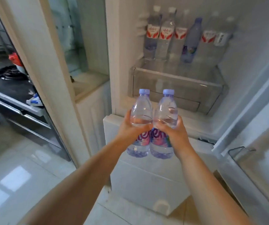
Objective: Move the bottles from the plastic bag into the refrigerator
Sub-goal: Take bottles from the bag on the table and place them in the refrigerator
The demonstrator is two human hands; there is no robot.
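The left hand [131, 127] has its fingers curled round the middle of one water bottle [141, 122], and the right hand [173, 132] grips a second bottle [163, 124] the same way. Both bottles stand upright, side by side and touching, with purple caps and pink-and-purple labels. They are held in the air in front of the open refrigerator [252, 46], just before its clear drawer [176, 88]. On the shelf behind that drawer stands a row of bottles [166, 33], most with red-and-white labels, one purple. At far left a dark bench [3, 86] carries small clutter.
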